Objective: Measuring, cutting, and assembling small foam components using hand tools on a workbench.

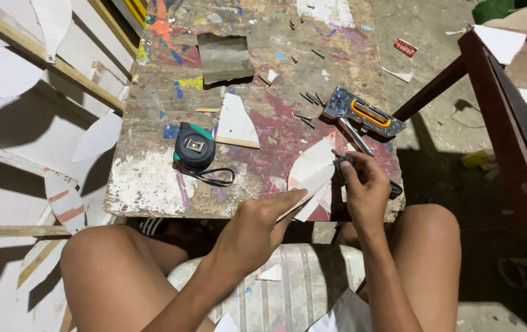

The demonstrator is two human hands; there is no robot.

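My left hand (257, 227) holds a thin white leaf-shaped board piece (312, 178) by its near edge, tilted above the front of the paint-stained worktable (153, 178). At that piece's right edge, my right hand (365, 190) grips a small dark tool (342, 161) between thumb and fingers. A grey staple gun with an orange handle (365, 117) lies just beyond my right hand. A black and green tape measure (194, 147) sits left of centre, its strap trailing to the right. Another white cut piece (235, 123) lies beside the tape.
Loose dark nails (308, 98) are scattered near the staple gun. A grey sanding sheet (223, 58) lies at the table's back. White cut shapes on wooden battens (48, 61) fill the left. A dark wooden bench (509, 123) stands at right. My knees flank a white stool (300, 283).
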